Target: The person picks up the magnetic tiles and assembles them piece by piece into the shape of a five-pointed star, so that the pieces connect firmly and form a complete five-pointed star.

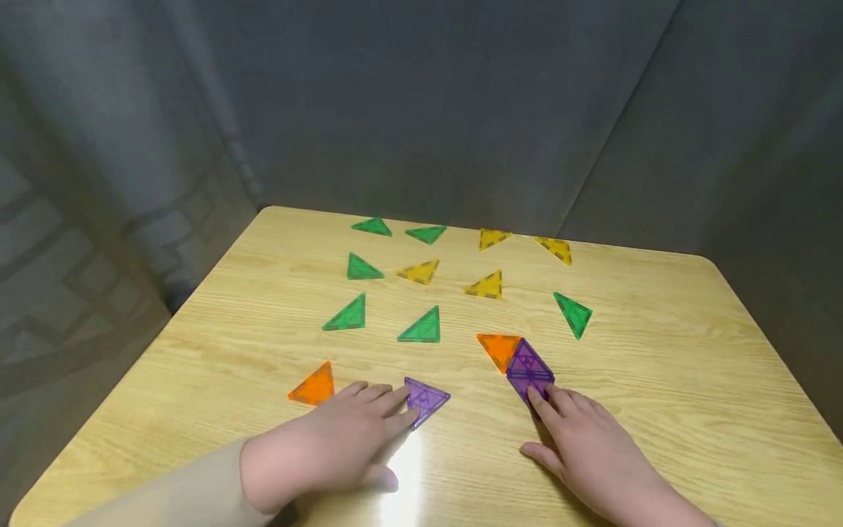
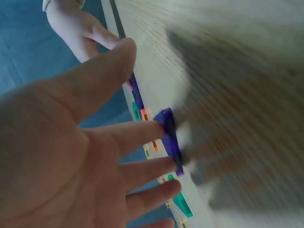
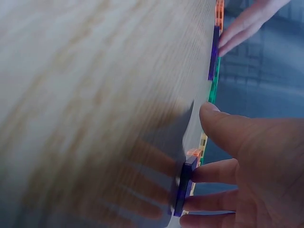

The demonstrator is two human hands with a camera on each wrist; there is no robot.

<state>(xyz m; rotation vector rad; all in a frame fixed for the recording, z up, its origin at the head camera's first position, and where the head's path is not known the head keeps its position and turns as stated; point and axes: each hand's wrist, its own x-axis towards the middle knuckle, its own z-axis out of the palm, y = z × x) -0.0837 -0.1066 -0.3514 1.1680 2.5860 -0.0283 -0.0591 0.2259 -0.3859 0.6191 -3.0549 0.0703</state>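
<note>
My left hand [image 1: 349, 435] rests its straight fingertips on a translucent purple triangle tile [image 1: 428, 399] lying flat on the table. In the left wrist view the index and middle fingertips meet that purple tile [image 2: 171, 140]. Over on the right, my right hand [image 1: 586, 443] touches the near one of two purple triangle tiles [image 1: 529, 366] laid edge to edge, its fingers extended and thumb spread. An orange triangle tile [image 1: 498, 349] adjoins this purple pair on its left. Another orange triangle tile [image 1: 315, 384] sits just beyond my left fingers, partly covered by them.
Several green triangle tiles [image 1: 421, 327] and yellow triangle tiles [image 1: 486, 285] lie scattered across the far half of the wooden table [image 1: 658, 351]. One green tile [image 1: 574, 315] is apart at the right. Grey curtains [image 1: 421, 110] hang behind the table's far edge.
</note>
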